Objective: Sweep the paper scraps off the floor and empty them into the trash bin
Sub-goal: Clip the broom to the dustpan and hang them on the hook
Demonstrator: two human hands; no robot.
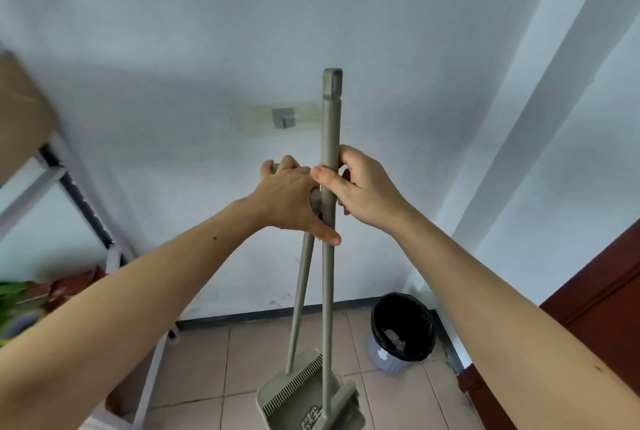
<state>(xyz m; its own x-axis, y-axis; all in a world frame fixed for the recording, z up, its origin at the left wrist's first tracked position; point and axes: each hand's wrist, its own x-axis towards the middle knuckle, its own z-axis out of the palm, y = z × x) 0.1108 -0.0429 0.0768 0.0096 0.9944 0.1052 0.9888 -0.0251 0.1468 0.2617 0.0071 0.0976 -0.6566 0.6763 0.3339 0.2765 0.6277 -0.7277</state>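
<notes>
A: Where is the broom (330, 159)?

B: Standing by the bin (401, 331), right hand (363, 190) wrapping its stiff, light handle. Left hand (289, 201) is closing on the dustpan (294, 391) pole, probably; fingers are partly hidden. Both are gripping high.

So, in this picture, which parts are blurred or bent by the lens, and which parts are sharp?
Head view: the shelf and plant at the left edge are smeared; the wall lines on the right lean from wide-angle distortion; both hands, the broom and the bin are fairly sharp; light is soft, without glare.
</notes>
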